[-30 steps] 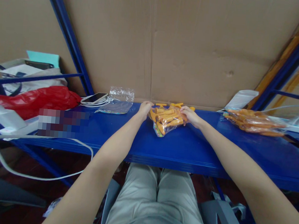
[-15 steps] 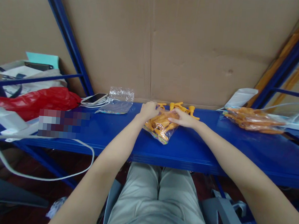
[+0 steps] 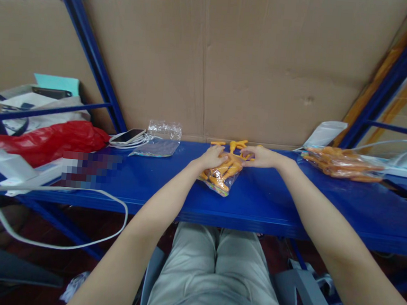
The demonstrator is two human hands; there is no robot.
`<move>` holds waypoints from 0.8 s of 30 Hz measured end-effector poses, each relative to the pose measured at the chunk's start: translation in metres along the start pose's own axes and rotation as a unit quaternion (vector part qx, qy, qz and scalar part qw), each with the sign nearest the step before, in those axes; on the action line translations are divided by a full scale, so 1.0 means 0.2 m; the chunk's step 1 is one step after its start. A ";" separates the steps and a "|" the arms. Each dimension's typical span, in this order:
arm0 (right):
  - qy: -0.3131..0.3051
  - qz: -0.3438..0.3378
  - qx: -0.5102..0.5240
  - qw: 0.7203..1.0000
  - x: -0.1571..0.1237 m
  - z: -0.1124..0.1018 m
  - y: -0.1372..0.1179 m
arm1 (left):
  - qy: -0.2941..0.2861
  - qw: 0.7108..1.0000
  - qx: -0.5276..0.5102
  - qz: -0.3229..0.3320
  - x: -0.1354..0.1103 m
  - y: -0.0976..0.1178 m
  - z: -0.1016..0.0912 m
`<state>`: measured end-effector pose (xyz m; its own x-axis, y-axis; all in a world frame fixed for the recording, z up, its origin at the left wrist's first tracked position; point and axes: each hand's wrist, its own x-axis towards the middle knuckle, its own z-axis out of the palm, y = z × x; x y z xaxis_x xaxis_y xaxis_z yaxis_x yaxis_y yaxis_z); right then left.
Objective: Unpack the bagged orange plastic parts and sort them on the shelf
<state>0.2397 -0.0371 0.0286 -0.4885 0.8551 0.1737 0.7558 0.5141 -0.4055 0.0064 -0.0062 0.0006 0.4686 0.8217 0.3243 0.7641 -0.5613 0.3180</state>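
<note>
Bag (image 3: 219,177) lies on the shelf (image 3: 274,201), its mouth hidden under your hands. Your left hand (image 3: 213,157) covers its top. Your right hand (image 3: 260,156) bunches just beside, on bag or orange pieces (image 3: 238,145); neither grip shows clearly.

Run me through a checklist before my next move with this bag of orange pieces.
1. Left hand on the small bag: ok.
2. Right hand at the bag's far end: ok.
3. Bag lying on the blue shelf: ok.
4. Bag's mouth closed: cannot tell.
5. Every orange piece bagged: not ok, loose pieces lie behind it by the cardboard.
</note>
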 end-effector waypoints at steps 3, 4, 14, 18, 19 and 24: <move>-0.050 0.001 -0.004 0.999 -0.02 -0.02 -0.02 | 0.038 0.999 0.010 0.003 0.01 -0.01 0.02; -0.056 -0.001 -0.010 0.998 -0.02 -0.02 -0.02 | 0.052 0.999 0.010 0.003 0.02 -0.02 0.02; 0.019 -0.025 -0.025 0.999 0.03 0.01 0.00 | 0.082 0.995 -0.033 -0.056 0.02 -0.04 0.04; 0.054 -0.020 -0.072 0.996 0.03 0.03 -0.03 | 0.086 0.989 -0.029 -0.119 -0.02 0.02 0.00; 0.060 -0.016 -0.091 0.994 0.03 0.04 -0.04 | 0.086 0.987 -0.026 -0.135 -0.02 0.04 0.00; 0.083 0.018 -0.190 0.978 0.03 0.09 -0.11 | 0.091 0.980 -0.028 -0.174 -0.05 0.08 -0.03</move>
<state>0.2124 -0.0440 0.0231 -0.4054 0.8559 0.3212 0.8939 0.4446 -0.0566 0.0120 -0.0236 0.0084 0.0932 0.9362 0.3388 0.8358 -0.2585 0.4844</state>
